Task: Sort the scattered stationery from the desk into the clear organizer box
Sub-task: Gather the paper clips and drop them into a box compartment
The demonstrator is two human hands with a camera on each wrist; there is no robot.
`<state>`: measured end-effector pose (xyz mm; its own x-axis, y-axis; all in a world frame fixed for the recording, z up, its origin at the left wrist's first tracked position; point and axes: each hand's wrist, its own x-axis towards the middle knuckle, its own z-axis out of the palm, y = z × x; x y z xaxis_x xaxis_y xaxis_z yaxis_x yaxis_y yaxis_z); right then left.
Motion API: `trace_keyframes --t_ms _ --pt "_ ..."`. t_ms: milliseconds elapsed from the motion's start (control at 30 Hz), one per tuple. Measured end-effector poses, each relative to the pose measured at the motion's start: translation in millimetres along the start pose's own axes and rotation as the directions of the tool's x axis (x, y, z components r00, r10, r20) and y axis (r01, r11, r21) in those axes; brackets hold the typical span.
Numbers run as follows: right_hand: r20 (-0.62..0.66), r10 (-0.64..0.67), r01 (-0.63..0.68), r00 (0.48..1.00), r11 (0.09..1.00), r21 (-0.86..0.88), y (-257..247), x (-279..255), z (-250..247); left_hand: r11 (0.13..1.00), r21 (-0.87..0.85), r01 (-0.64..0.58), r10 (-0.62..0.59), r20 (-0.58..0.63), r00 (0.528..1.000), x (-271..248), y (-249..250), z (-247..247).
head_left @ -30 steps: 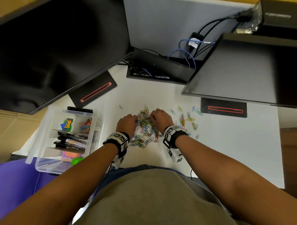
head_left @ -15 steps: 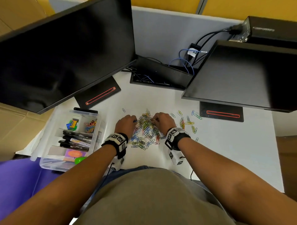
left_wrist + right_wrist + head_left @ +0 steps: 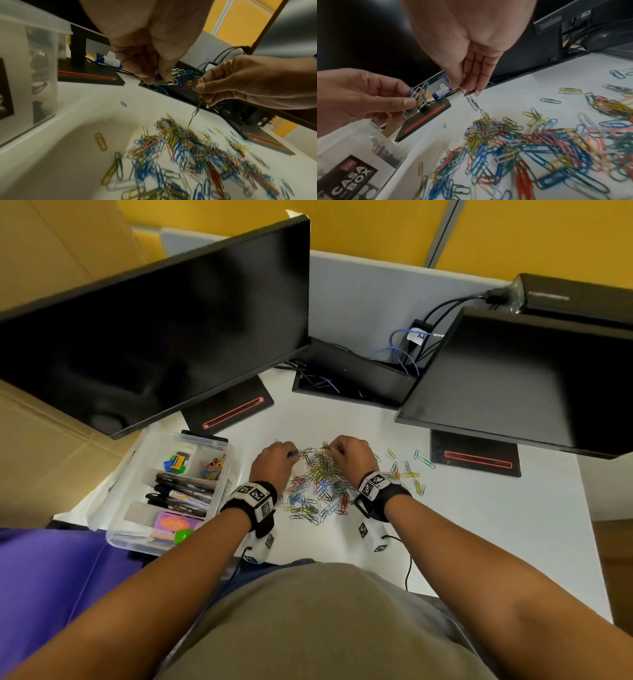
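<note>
A heap of coloured paper clips [image 3: 318, 484] lies on the white desk [image 3: 496, 525] between my hands. My left hand [image 3: 291, 454] hovers over the heap's far left edge and pinches a small bunch of clips [image 3: 169, 81] between thumb and fingers. My right hand [image 3: 330, 447], at the far right edge, pinches a few red clips [image 3: 462, 90]. A short chain of clips [image 3: 473, 102] dangles from them down to the heap [image 3: 530, 148]. The clear organizer box [image 3: 222, 474] stands to the left, holding markers, erasers, sticky notes and some clips.
Two black monitors [image 3: 154, 337] [image 3: 531, 378] overhang the back of the desk on flat stands [image 3: 233, 409] [image 3: 476, 457]. A black cable tray [image 3: 346, 385] sits between them. Loose clips [image 3: 407, 470] lie to the right. A white and blue tube [image 3: 108, 61] lies behind the left stand.
The head view has tilted up, showing more of the monitors and wall. Both hands stay at the heap's far edge, working at the clips.
</note>
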<state>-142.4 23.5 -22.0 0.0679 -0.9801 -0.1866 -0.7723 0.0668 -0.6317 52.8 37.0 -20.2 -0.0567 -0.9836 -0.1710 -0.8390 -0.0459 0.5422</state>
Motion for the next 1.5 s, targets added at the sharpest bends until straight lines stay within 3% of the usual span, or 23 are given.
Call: trace_keyframes --t_ms 367,900,1100,1500 --pt "-0.096 -0.132 0.145 0.987 0.979 0.141 -77 13 -9 0.999 -0.026 0.018 -0.023 -0.177 0.984 5 -18 -51" --pt "-0.096 -0.299 0.314 0.949 0.915 0.252 -172 26 22 0.969 -0.020 0.245 -0.238 -0.320 0.917 -29 -90 -109" --pt "-0.098 -0.330 0.344 0.939 0.904 0.253 -194 27 35 0.943 0.000 0.332 -0.321 -0.252 0.913 -38 -106 -110" --pt "-0.102 -0.340 0.355 0.935 0.890 0.286 -222 21 44 0.911 0.261 0.318 -0.309 -0.076 0.948 -32 -107 -104"
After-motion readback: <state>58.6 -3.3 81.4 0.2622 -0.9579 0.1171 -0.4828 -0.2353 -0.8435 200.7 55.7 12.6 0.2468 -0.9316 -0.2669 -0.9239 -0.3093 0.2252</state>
